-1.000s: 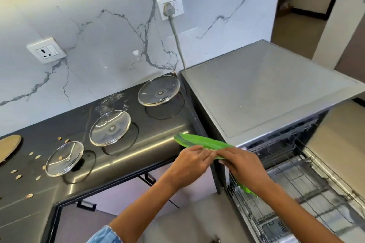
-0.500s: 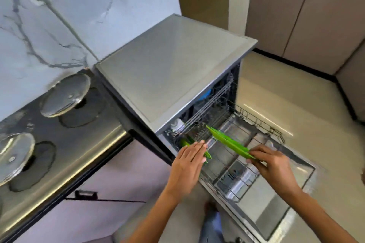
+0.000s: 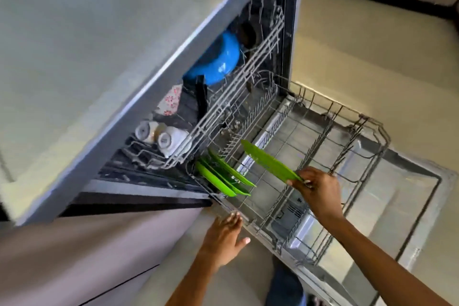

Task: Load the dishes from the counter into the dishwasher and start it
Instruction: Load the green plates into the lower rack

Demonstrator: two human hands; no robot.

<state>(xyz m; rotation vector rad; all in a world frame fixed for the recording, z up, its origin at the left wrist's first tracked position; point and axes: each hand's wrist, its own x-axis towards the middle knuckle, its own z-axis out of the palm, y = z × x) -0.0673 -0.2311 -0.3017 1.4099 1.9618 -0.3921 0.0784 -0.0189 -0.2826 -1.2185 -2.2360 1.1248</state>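
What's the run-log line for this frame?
step: racking plates | right hand: holds green plate over lower rack | left hand: free | racked green plates

Bright daylight, motion blur, wide-angle edge distortion

— What's different from a second ago?
— The right hand [image 3: 320, 196] has carried one flat green plastic plate [image 3: 269, 160] from the counter edge out over the pulled-out grey wire lower rack [image 3: 357, 131].
— And the other hand?
— The left hand [image 3: 223, 238] has let go of the plate and now hangs open beside the rack's near corner.
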